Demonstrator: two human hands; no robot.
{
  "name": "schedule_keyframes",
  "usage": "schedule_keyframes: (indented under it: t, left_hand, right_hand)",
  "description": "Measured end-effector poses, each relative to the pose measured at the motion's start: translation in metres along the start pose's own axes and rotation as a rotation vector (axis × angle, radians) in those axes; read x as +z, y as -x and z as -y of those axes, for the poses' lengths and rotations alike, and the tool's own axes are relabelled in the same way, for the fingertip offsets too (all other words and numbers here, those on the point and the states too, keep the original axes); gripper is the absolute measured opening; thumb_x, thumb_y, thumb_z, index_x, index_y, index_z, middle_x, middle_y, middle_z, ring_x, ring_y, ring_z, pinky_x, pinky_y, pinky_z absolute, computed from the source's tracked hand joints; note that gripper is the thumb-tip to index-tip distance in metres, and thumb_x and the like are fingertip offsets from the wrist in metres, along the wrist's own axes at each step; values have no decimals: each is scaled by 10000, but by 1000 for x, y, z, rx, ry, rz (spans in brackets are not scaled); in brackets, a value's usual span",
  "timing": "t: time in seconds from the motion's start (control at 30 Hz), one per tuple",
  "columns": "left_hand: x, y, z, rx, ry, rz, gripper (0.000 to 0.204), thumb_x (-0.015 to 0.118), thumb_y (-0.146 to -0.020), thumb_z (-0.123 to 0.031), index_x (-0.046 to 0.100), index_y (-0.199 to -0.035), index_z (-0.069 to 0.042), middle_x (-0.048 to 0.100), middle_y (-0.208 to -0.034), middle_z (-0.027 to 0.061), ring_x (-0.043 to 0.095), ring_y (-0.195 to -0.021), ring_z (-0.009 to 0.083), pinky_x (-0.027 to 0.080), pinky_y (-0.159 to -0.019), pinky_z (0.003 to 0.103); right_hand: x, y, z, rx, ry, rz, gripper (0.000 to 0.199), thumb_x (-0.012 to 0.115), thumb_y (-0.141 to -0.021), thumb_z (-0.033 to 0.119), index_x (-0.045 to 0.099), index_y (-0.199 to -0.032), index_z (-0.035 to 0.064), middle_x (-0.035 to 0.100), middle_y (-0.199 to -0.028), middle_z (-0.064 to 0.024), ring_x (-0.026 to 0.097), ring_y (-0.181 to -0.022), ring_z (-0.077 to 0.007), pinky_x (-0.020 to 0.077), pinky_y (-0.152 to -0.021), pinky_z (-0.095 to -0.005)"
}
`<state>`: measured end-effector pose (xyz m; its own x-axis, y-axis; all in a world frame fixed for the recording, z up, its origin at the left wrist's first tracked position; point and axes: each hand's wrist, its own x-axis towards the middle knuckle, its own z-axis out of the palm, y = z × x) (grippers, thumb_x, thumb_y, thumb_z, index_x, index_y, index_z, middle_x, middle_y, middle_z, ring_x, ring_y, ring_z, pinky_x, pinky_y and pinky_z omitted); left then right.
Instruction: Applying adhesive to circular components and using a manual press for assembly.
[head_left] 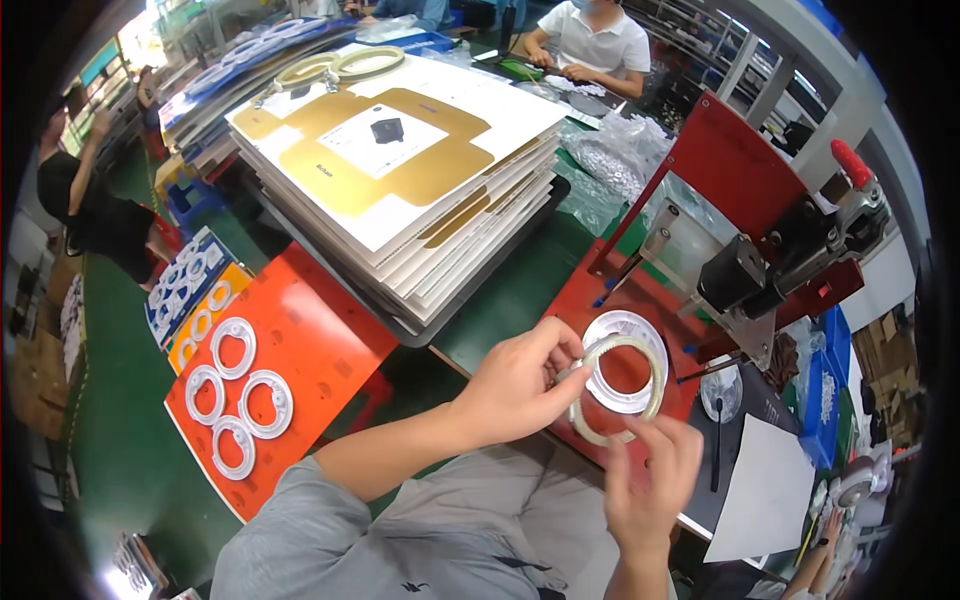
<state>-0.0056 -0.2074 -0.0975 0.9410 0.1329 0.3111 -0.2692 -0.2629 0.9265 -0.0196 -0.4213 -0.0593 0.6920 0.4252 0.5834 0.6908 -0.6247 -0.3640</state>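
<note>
A pale, translucent cream ring (656, 392) is held up in front of me, tilted over the red press base. My left hand (515, 388) pinches its left side between thumb and fingers. At the ring's lower edge is my right hand (655, 470), its fingers bent and thumb close to the rim; slight blur softens the fingertips. Beyond the held ring, a white ring-shaped part (622, 322) lies on the red base (572, 318), partly covered by it. Over that base stands a press fixture with a black block (735, 272) and a red-handled toggle clamp (852, 165).
Left, an orange board (320, 330) bears several white rings (266, 404). A tall stack of printed card sheets (400, 230), topped by cream rings (366, 62), stands ahead. A white sheet (762, 490) and blue bins (822, 410) are right. Co-workers (600, 45) sit beyond.
</note>
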Motion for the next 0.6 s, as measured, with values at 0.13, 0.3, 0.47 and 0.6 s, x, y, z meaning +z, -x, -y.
schedule_keyframes:
  t: [0.13, 0.3, 0.47, 0.6]
  left_hand:
    - [19, -12, 3, -48, 17, -23, 250, 731, -938, -148, 534, -1022, -20, 684, -844, 133, 705, -745, 277, 547, -642, 395]
    - [39, -28, 13, 5, 33, -100, 237, 722, -922, -145, 528, -990, -27, 668, -802, 130, 678, -683, 284, 528, -617, 415]
    - [44, -37, 21, 56, -41, -143, 242, 724, -903, -148, 523, -959, -24, 655, -763, 127, 659, -660, 294, 513, -602, 427]
    - [45, -37, 23, 42, -96, -123, 230, 717, -923, -147, 529, -962, -23, 663, -777, 132, 673, -668, 289, 522, -609, 424]
  right_hand:
    - [28, -20, 1, 17, 64, 19, 342, 848, -792, 131, 686, -1086, 61, 593, -1085, -119, 530, -1033, -339, 420, -910, -467]
    - [34, -36, -14, 26, 176, 51, 289, 836, -784, 115, 672, -1016, 63, 584, -1035, -101, 522, -996, -332, 420, -874, -477]
    - [28, -54, -27, 99, 107, 163, 229, 833, -763, 64, 679, -933, 52, 601, -938, -94, 541, -928, -317, 445, -844, -441]
    - [23, -67, -32, 172, 6, 248, 187, 843, -742, 67, 697, -851, 27, 620, -839, -98, 566, -857, -292, 453, -831, -416]
